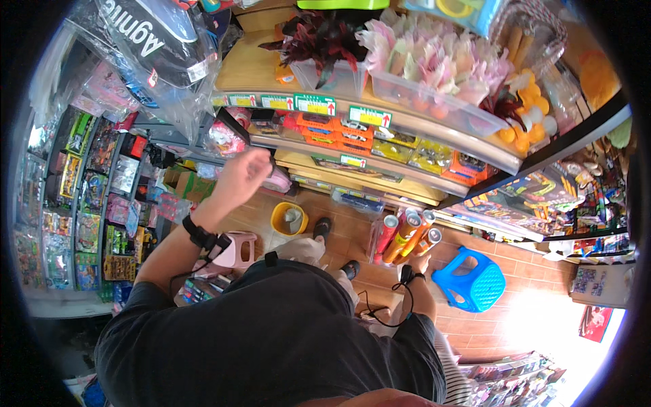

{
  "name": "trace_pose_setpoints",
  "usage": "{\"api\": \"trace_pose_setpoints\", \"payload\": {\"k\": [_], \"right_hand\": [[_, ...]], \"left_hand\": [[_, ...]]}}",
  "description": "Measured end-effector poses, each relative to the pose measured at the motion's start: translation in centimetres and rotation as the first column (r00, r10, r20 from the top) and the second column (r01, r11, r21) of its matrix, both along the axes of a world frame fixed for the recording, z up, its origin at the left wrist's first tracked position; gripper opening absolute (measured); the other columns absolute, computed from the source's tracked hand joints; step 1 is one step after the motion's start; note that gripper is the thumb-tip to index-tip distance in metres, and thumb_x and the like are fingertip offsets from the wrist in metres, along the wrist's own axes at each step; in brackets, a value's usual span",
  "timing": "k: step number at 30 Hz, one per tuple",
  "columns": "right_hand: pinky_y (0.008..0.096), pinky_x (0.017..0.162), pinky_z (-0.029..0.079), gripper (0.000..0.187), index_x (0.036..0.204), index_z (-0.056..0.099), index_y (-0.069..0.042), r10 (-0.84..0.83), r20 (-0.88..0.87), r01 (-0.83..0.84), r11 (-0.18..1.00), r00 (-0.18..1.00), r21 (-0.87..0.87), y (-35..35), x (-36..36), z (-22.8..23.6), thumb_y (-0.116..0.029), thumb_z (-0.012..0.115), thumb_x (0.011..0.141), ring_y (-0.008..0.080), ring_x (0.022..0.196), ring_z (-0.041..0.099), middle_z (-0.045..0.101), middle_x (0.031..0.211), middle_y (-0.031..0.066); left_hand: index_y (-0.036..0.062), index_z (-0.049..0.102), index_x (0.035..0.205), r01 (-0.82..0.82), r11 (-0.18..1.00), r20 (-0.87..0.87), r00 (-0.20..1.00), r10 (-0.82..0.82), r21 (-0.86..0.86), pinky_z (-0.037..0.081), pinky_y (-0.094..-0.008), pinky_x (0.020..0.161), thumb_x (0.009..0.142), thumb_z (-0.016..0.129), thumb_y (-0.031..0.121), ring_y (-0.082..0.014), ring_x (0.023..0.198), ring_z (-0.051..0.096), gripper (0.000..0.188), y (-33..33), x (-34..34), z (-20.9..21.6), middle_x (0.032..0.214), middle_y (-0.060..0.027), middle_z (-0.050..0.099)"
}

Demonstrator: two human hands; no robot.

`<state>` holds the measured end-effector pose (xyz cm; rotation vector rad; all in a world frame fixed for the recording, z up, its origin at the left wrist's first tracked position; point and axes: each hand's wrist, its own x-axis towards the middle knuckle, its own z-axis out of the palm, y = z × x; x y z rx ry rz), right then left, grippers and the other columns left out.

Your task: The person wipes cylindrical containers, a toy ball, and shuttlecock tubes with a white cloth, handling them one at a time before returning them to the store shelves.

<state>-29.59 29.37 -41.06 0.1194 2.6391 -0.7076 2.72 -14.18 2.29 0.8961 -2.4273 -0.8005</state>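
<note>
The left hand [243, 175] is raised to the front edge of the middle shelf [325, 150], its fingers curled together on a pink toy [277, 180] just below that edge. The right hand [419, 261] hangs low by the floor, fingers clamped on a bundle of red and orange tubes [405, 235]. A blue stool [470, 279] stands just beside it, a yellow bucket [289, 219] near the bottom shelf.
</note>
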Motion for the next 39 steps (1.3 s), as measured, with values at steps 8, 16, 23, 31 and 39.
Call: {"api": "trace_pose_setpoints", "payload": {"k": [8, 16, 23, 31, 39], "right_hand": [[0.0458, 0.083, 0.054, 0.043, 0.102, 0.072, -0.005, 0.241, 0.018, -0.241, 0.970, 0.970, 0.023, -3.4, 3.5, 2.1, -0.037, 0.078, 0.073, 0.0398, 0.097, 0.068, 0.072, 0.101, 0.0211], [0.0476, 0.082, 0.053, 0.071, 0.105, 0.069, 0.008, 0.156, 0.129, -0.172, 0.977, 0.979, 0.124, -5.5, 9.7, 1.2, -0.054, 0.073, 0.072, 0.0398, 0.099, 0.069, 0.070, 0.098, 0.0287], [0.0452, 0.079, 0.054, 0.066, 0.103, 0.070, 0.007, 0.101, 0.102, -0.107, 0.992, 0.990, 0.063, -11.8, 12.6, 5.5, -0.051, 0.073, 0.071, 0.0375, 0.094, 0.070, 0.071, 0.094, 0.0276], [0.0452, 0.082, 0.053, 0.048, 0.104, 0.069, -0.002, 0.300, -0.057, -0.299, 0.954, 0.952, 0.027, -15.1, 9.4, 5.8, -0.044, 0.066, 0.081, 0.0375, 0.097, 0.068, 0.071, 0.097, 0.0223], [0.0418, 0.082, 0.051, 0.022, 0.099, 0.069, -0.001, 0.628, -0.075, -0.604, 0.700, 0.775, -0.380, -26.9, 6.3, 24.2, -0.015, 0.059, 0.085, 0.0293, 0.094, 0.067, 0.071, 0.100, 0.0165]], "left_hand": [[-0.0003, 0.054, 0.129, -0.064, 0.996, -0.368, 0.929, 0.034, -0.068, 0.051, -0.0294, 0.075, 0.090, 0.071, 0.016, -0.0167, 0.095, 0.061, 0.045, -13.0, -7.1, 3.2, 0.113, -0.0117, 0.060], [0.0071, 0.068, 0.113, 0.051, 0.888, -0.237, 0.955, -0.177, -0.457, 0.051, -0.0445, 0.084, 0.082, 0.072, 0.016, -0.0331, 0.101, 0.061, 0.032, -20.1, -7.7, 3.2, 0.114, -0.0125, 0.056], [-0.0037, 0.059, 0.117, -0.060, 0.918, -0.531, 0.830, -0.172, -0.391, 0.053, -0.0361, 0.087, 0.096, 0.058, 0.005, -0.0318, 0.107, 0.062, 0.023, -22.9, -4.9, 2.3, 0.128, -0.0166, 0.055], [-0.0055, 0.042, 0.106, 0.045, 0.972, -0.770, 0.603, -0.211, -0.231, 0.042, -0.0372, 0.098, 0.102, 0.046, 0.005, -0.0276, 0.116, 0.055, 0.012, -21.8, -3.3, 0.9, 0.138, -0.0264, 0.046], [-0.0099, 0.066, 0.116, 0.135, 0.845, -0.501, 0.753, -0.427, -0.517, 0.049, -0.0366, 0.095, 0.103, 0.044, 0.014, -0.0350, 0.121, 0.052, 0.036, -18.0, -1.7, 0.3, 0.107, -0.0203, 0.072]]}}
